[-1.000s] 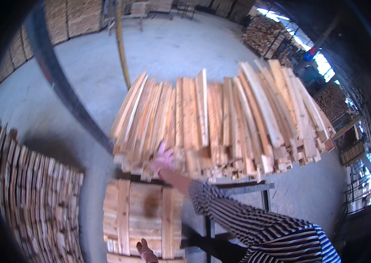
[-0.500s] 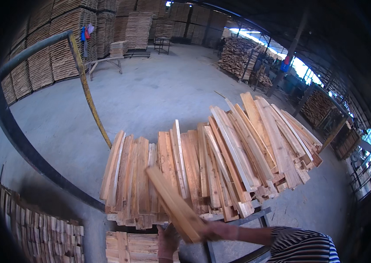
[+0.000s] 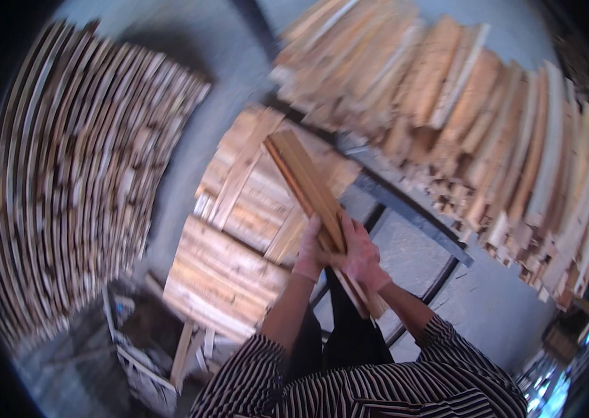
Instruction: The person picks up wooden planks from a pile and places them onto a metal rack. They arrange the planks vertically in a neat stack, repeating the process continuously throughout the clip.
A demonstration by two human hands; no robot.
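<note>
A few long wooden boards [image 3: 300, 166] lie together, slanting across the front of my body. My left hand [image 3: 309, 252] is closed round their left side. From the right, my right hand [image 3: 362, 255] grips the same boards, close beside the left one. The boards' lower ends reach down past my hands in front of my dark trousers. Under their upper end is a low pile of flat boards [image 3: 228, 275], with some pieces laid crosswise over others.
A long row of loose boards [image 3: 441, 76] rests on a dark metal frame [image 3: 413, 209] at the upper right. At the left stands a large stack of thin boards [image 3: 85, 174]. Scrap wood and a bag-like heap [image 3: 152, 348] lie at the lower left.
My view has swung down and to the left, bringing the low pile to the middle. The boards have come closer to my body, and both hands now show clearly on them.
</note>
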